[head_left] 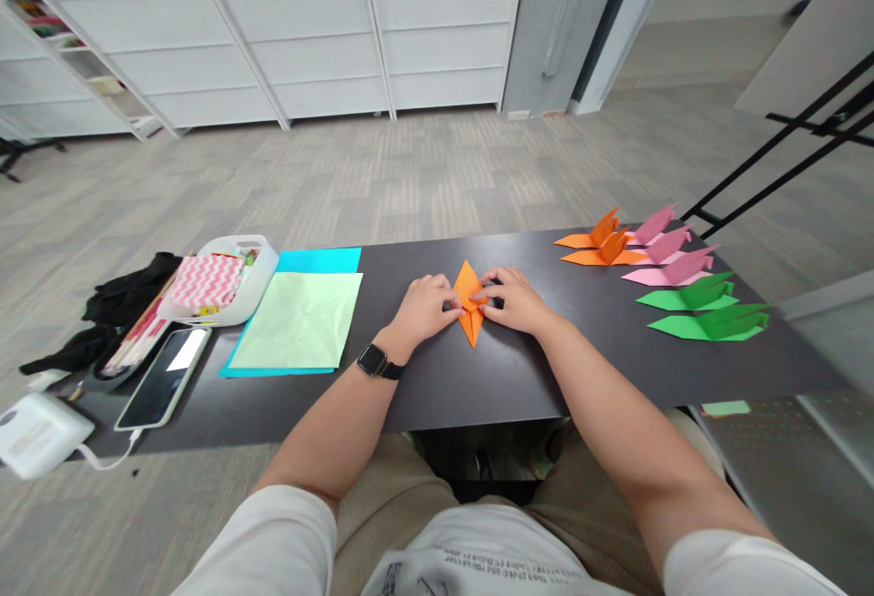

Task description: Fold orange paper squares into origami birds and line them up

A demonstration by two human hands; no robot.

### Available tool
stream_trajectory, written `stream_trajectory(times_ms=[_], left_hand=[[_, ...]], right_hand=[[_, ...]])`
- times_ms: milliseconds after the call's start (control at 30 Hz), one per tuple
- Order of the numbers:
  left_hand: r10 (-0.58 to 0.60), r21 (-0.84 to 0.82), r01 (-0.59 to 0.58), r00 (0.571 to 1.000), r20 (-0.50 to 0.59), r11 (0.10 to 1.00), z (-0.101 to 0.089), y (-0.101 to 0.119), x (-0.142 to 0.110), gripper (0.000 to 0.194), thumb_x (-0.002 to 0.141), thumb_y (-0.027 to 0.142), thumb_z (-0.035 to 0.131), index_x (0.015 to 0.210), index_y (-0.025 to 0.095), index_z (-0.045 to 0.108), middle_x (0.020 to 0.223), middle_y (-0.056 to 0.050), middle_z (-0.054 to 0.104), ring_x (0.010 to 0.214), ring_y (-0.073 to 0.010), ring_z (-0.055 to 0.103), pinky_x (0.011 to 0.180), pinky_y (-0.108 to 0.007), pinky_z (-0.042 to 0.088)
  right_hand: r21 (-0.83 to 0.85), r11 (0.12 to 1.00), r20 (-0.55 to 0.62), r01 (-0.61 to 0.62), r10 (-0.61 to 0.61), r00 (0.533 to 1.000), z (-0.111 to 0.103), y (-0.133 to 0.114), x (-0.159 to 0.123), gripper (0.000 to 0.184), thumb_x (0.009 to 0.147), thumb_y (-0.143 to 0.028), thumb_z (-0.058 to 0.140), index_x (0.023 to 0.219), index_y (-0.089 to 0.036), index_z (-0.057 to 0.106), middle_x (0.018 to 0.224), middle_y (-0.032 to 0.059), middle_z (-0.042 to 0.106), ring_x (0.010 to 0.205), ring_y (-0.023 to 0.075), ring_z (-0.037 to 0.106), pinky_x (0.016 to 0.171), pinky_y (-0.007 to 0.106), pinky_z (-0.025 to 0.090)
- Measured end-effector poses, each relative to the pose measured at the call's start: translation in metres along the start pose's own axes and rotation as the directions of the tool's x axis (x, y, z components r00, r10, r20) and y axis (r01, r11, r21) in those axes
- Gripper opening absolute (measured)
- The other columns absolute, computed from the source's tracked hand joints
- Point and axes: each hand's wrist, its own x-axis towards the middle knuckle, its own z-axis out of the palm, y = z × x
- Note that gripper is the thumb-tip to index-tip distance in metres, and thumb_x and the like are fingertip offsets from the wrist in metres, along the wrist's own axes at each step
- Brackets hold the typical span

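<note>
An orange folded paper (468, 285), diamond-shaped with a split lower point, lies on the dark table in front of me. My left hand (430, 307) grips its left edge between thumb and fingers. From the other side, my right hand (513, 299) has its curled fingertips on the paper's right edge and middle. The fingertips partly cover the folds at the centre.
Folded paper cranes in orange (601, 255), pink (673, 267) and green (710, 323) stand at the table's right end. Left are light green paper sheets (297, 318) over blue ones (320, 259), a white basket (263, 282), a phone (160, 387) and a cabled power bank (41, 437).
</note>
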Motion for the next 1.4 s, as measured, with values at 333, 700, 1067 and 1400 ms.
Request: stream_trajectory(times_ms=[333, 700, 1067, 1400], left_hand=[[-0.018, 0.031, 0.018, 1.0, 0.007, 0.999, 0.003, -0.005, 0.0, 0.022, 0.092, 0.039, 0.08, 0.114, 0.033, 0.081, 0.111, -0.004, 0.069, 0.107, -0.024, 0.06, 0.096, -0.04, 0.046], [0.012, 0.021, -0.012, 1.0, -0.008, 1.0, 0.016, -0.018, -0.002, 0.035, 0.094, 0.04, 0.078, 0.129, 0.035, 0.078, 0.152, -0.006, 0.056, 0.141, -0.0309, 0.047, 0.123, -0.053, 0.037], [0.035, 0.036, -0.034, 0.999, -0.032, 0.999, 0.016, -0.019, -0.002, 0.036, 0.095, 0.041, 0.077, 0.129, 0.033, 0.078, 0.152, -0.007, 0.058, 0.144, -0.0306, 0.047, 0.125, -0.053, 0.035], [0.027, 0.045, -0.024, 0.998, -0.05, 0.999, 0.016, -0.015, -0.001, 0.036, 0.097, 0.044, 0.073, 0.13, 0.031, 0.078, 0.151, -0.008, 0.058, 0.142, -0.0303, 0.049, 0.126, -0.053, 0.035]], right_hand=[[0.037, 0.992, -0.134, -0.121, 0.125, 0.983, 0.011, 0.01, 0.009, 0.017, 0.095, -0.03, 0.069, 0.108, -0.031, 0.08, 0.12, 0.0077, 0.068, 0.117, 0.028, 0.061, 0.107, 0.05, 0.046], [-0.015, 0.996, -0.115, -0.087, 0.085, 0.99, 0.018, 0.01, 0.014, 0.018, 0.095, -0.022, 0.067, 0.098, -0.032, 0.081, 0.115, 0.0056, 0.068, 0.115, 0.0265, 0.061, 0.105, 0.048, 0.045], [0.077, 0.997, -0.075, -0.031, 0.037, 0.997, 0.006, 0.002, 0.012, 0.023, 0.102, -0.039, 0.062, 0.103, -0.032, 0.083, 0.123, 0.0068, 0.068, 0.122, 0.0268, 0.061, 0.113, 0.051, 0.043], [0.021, 0.997, -0.058, -0.069, 0.07, 0.996, -0.012, 0.01, 0.004, 0.012, 0.091, -0.038, 0.078, 0.084, -0.028, 0.08, 0.113, 0.006, 0.07, 0.111, 0.0268, 0.065, 0.108, 0.05, 0.045]])
